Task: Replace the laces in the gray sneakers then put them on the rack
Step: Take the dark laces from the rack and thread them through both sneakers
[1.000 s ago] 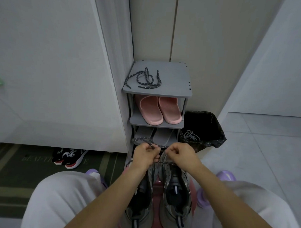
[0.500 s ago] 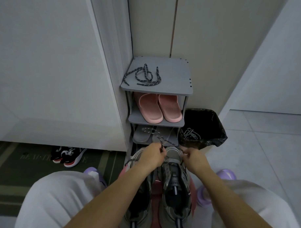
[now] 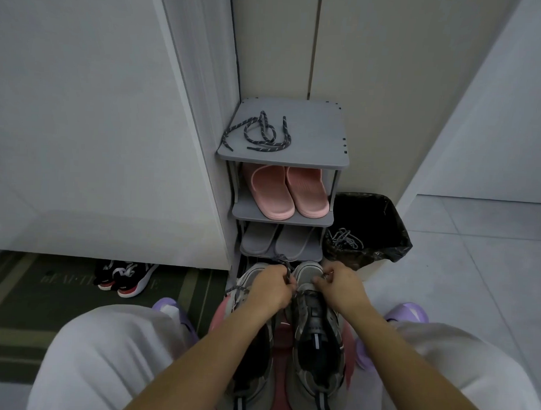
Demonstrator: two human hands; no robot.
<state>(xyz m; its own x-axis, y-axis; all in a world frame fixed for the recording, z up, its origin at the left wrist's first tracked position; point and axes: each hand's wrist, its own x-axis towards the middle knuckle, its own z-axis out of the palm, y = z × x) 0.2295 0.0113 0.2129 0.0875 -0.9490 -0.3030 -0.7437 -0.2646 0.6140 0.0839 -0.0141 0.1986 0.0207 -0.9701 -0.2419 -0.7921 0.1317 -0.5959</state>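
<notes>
Two gray sneakers stand side by side between my knees, toes toward the rack: the left sneaker [image 3: 251, 366] and the right sneaker [image 3: 315, 344]. A dark speckled lace [image 3: 287, 268] runs across the right sneaker's toe end. My left hand [image 3: 271, 289] pinches one end of it, and my right hand [image 3: 341, 287] pinches the other end near the toe. A second dark lace [image 3: 259, 134] lies loose on the top shelf of the gray shoe rack [image 3: 314, 132].
Pink slippers [image 3: 285, 191] fill the rack's second shelf and gray slippers [image 3: 277, 240] the third. A black-lined bin [image 3: 382, 227] holding pale old laces [image 3: 344, 238] stands right of the rack. Black-and-red shoes [image 3: 124, 276] lie on the mat at left. A pink stool [image 3: 281, 331] carries the sneakers.
My hands have moved apart and forward to the right sneaker's toe end, drawing the lace out. The view has tipped slightly downward.
</notes>
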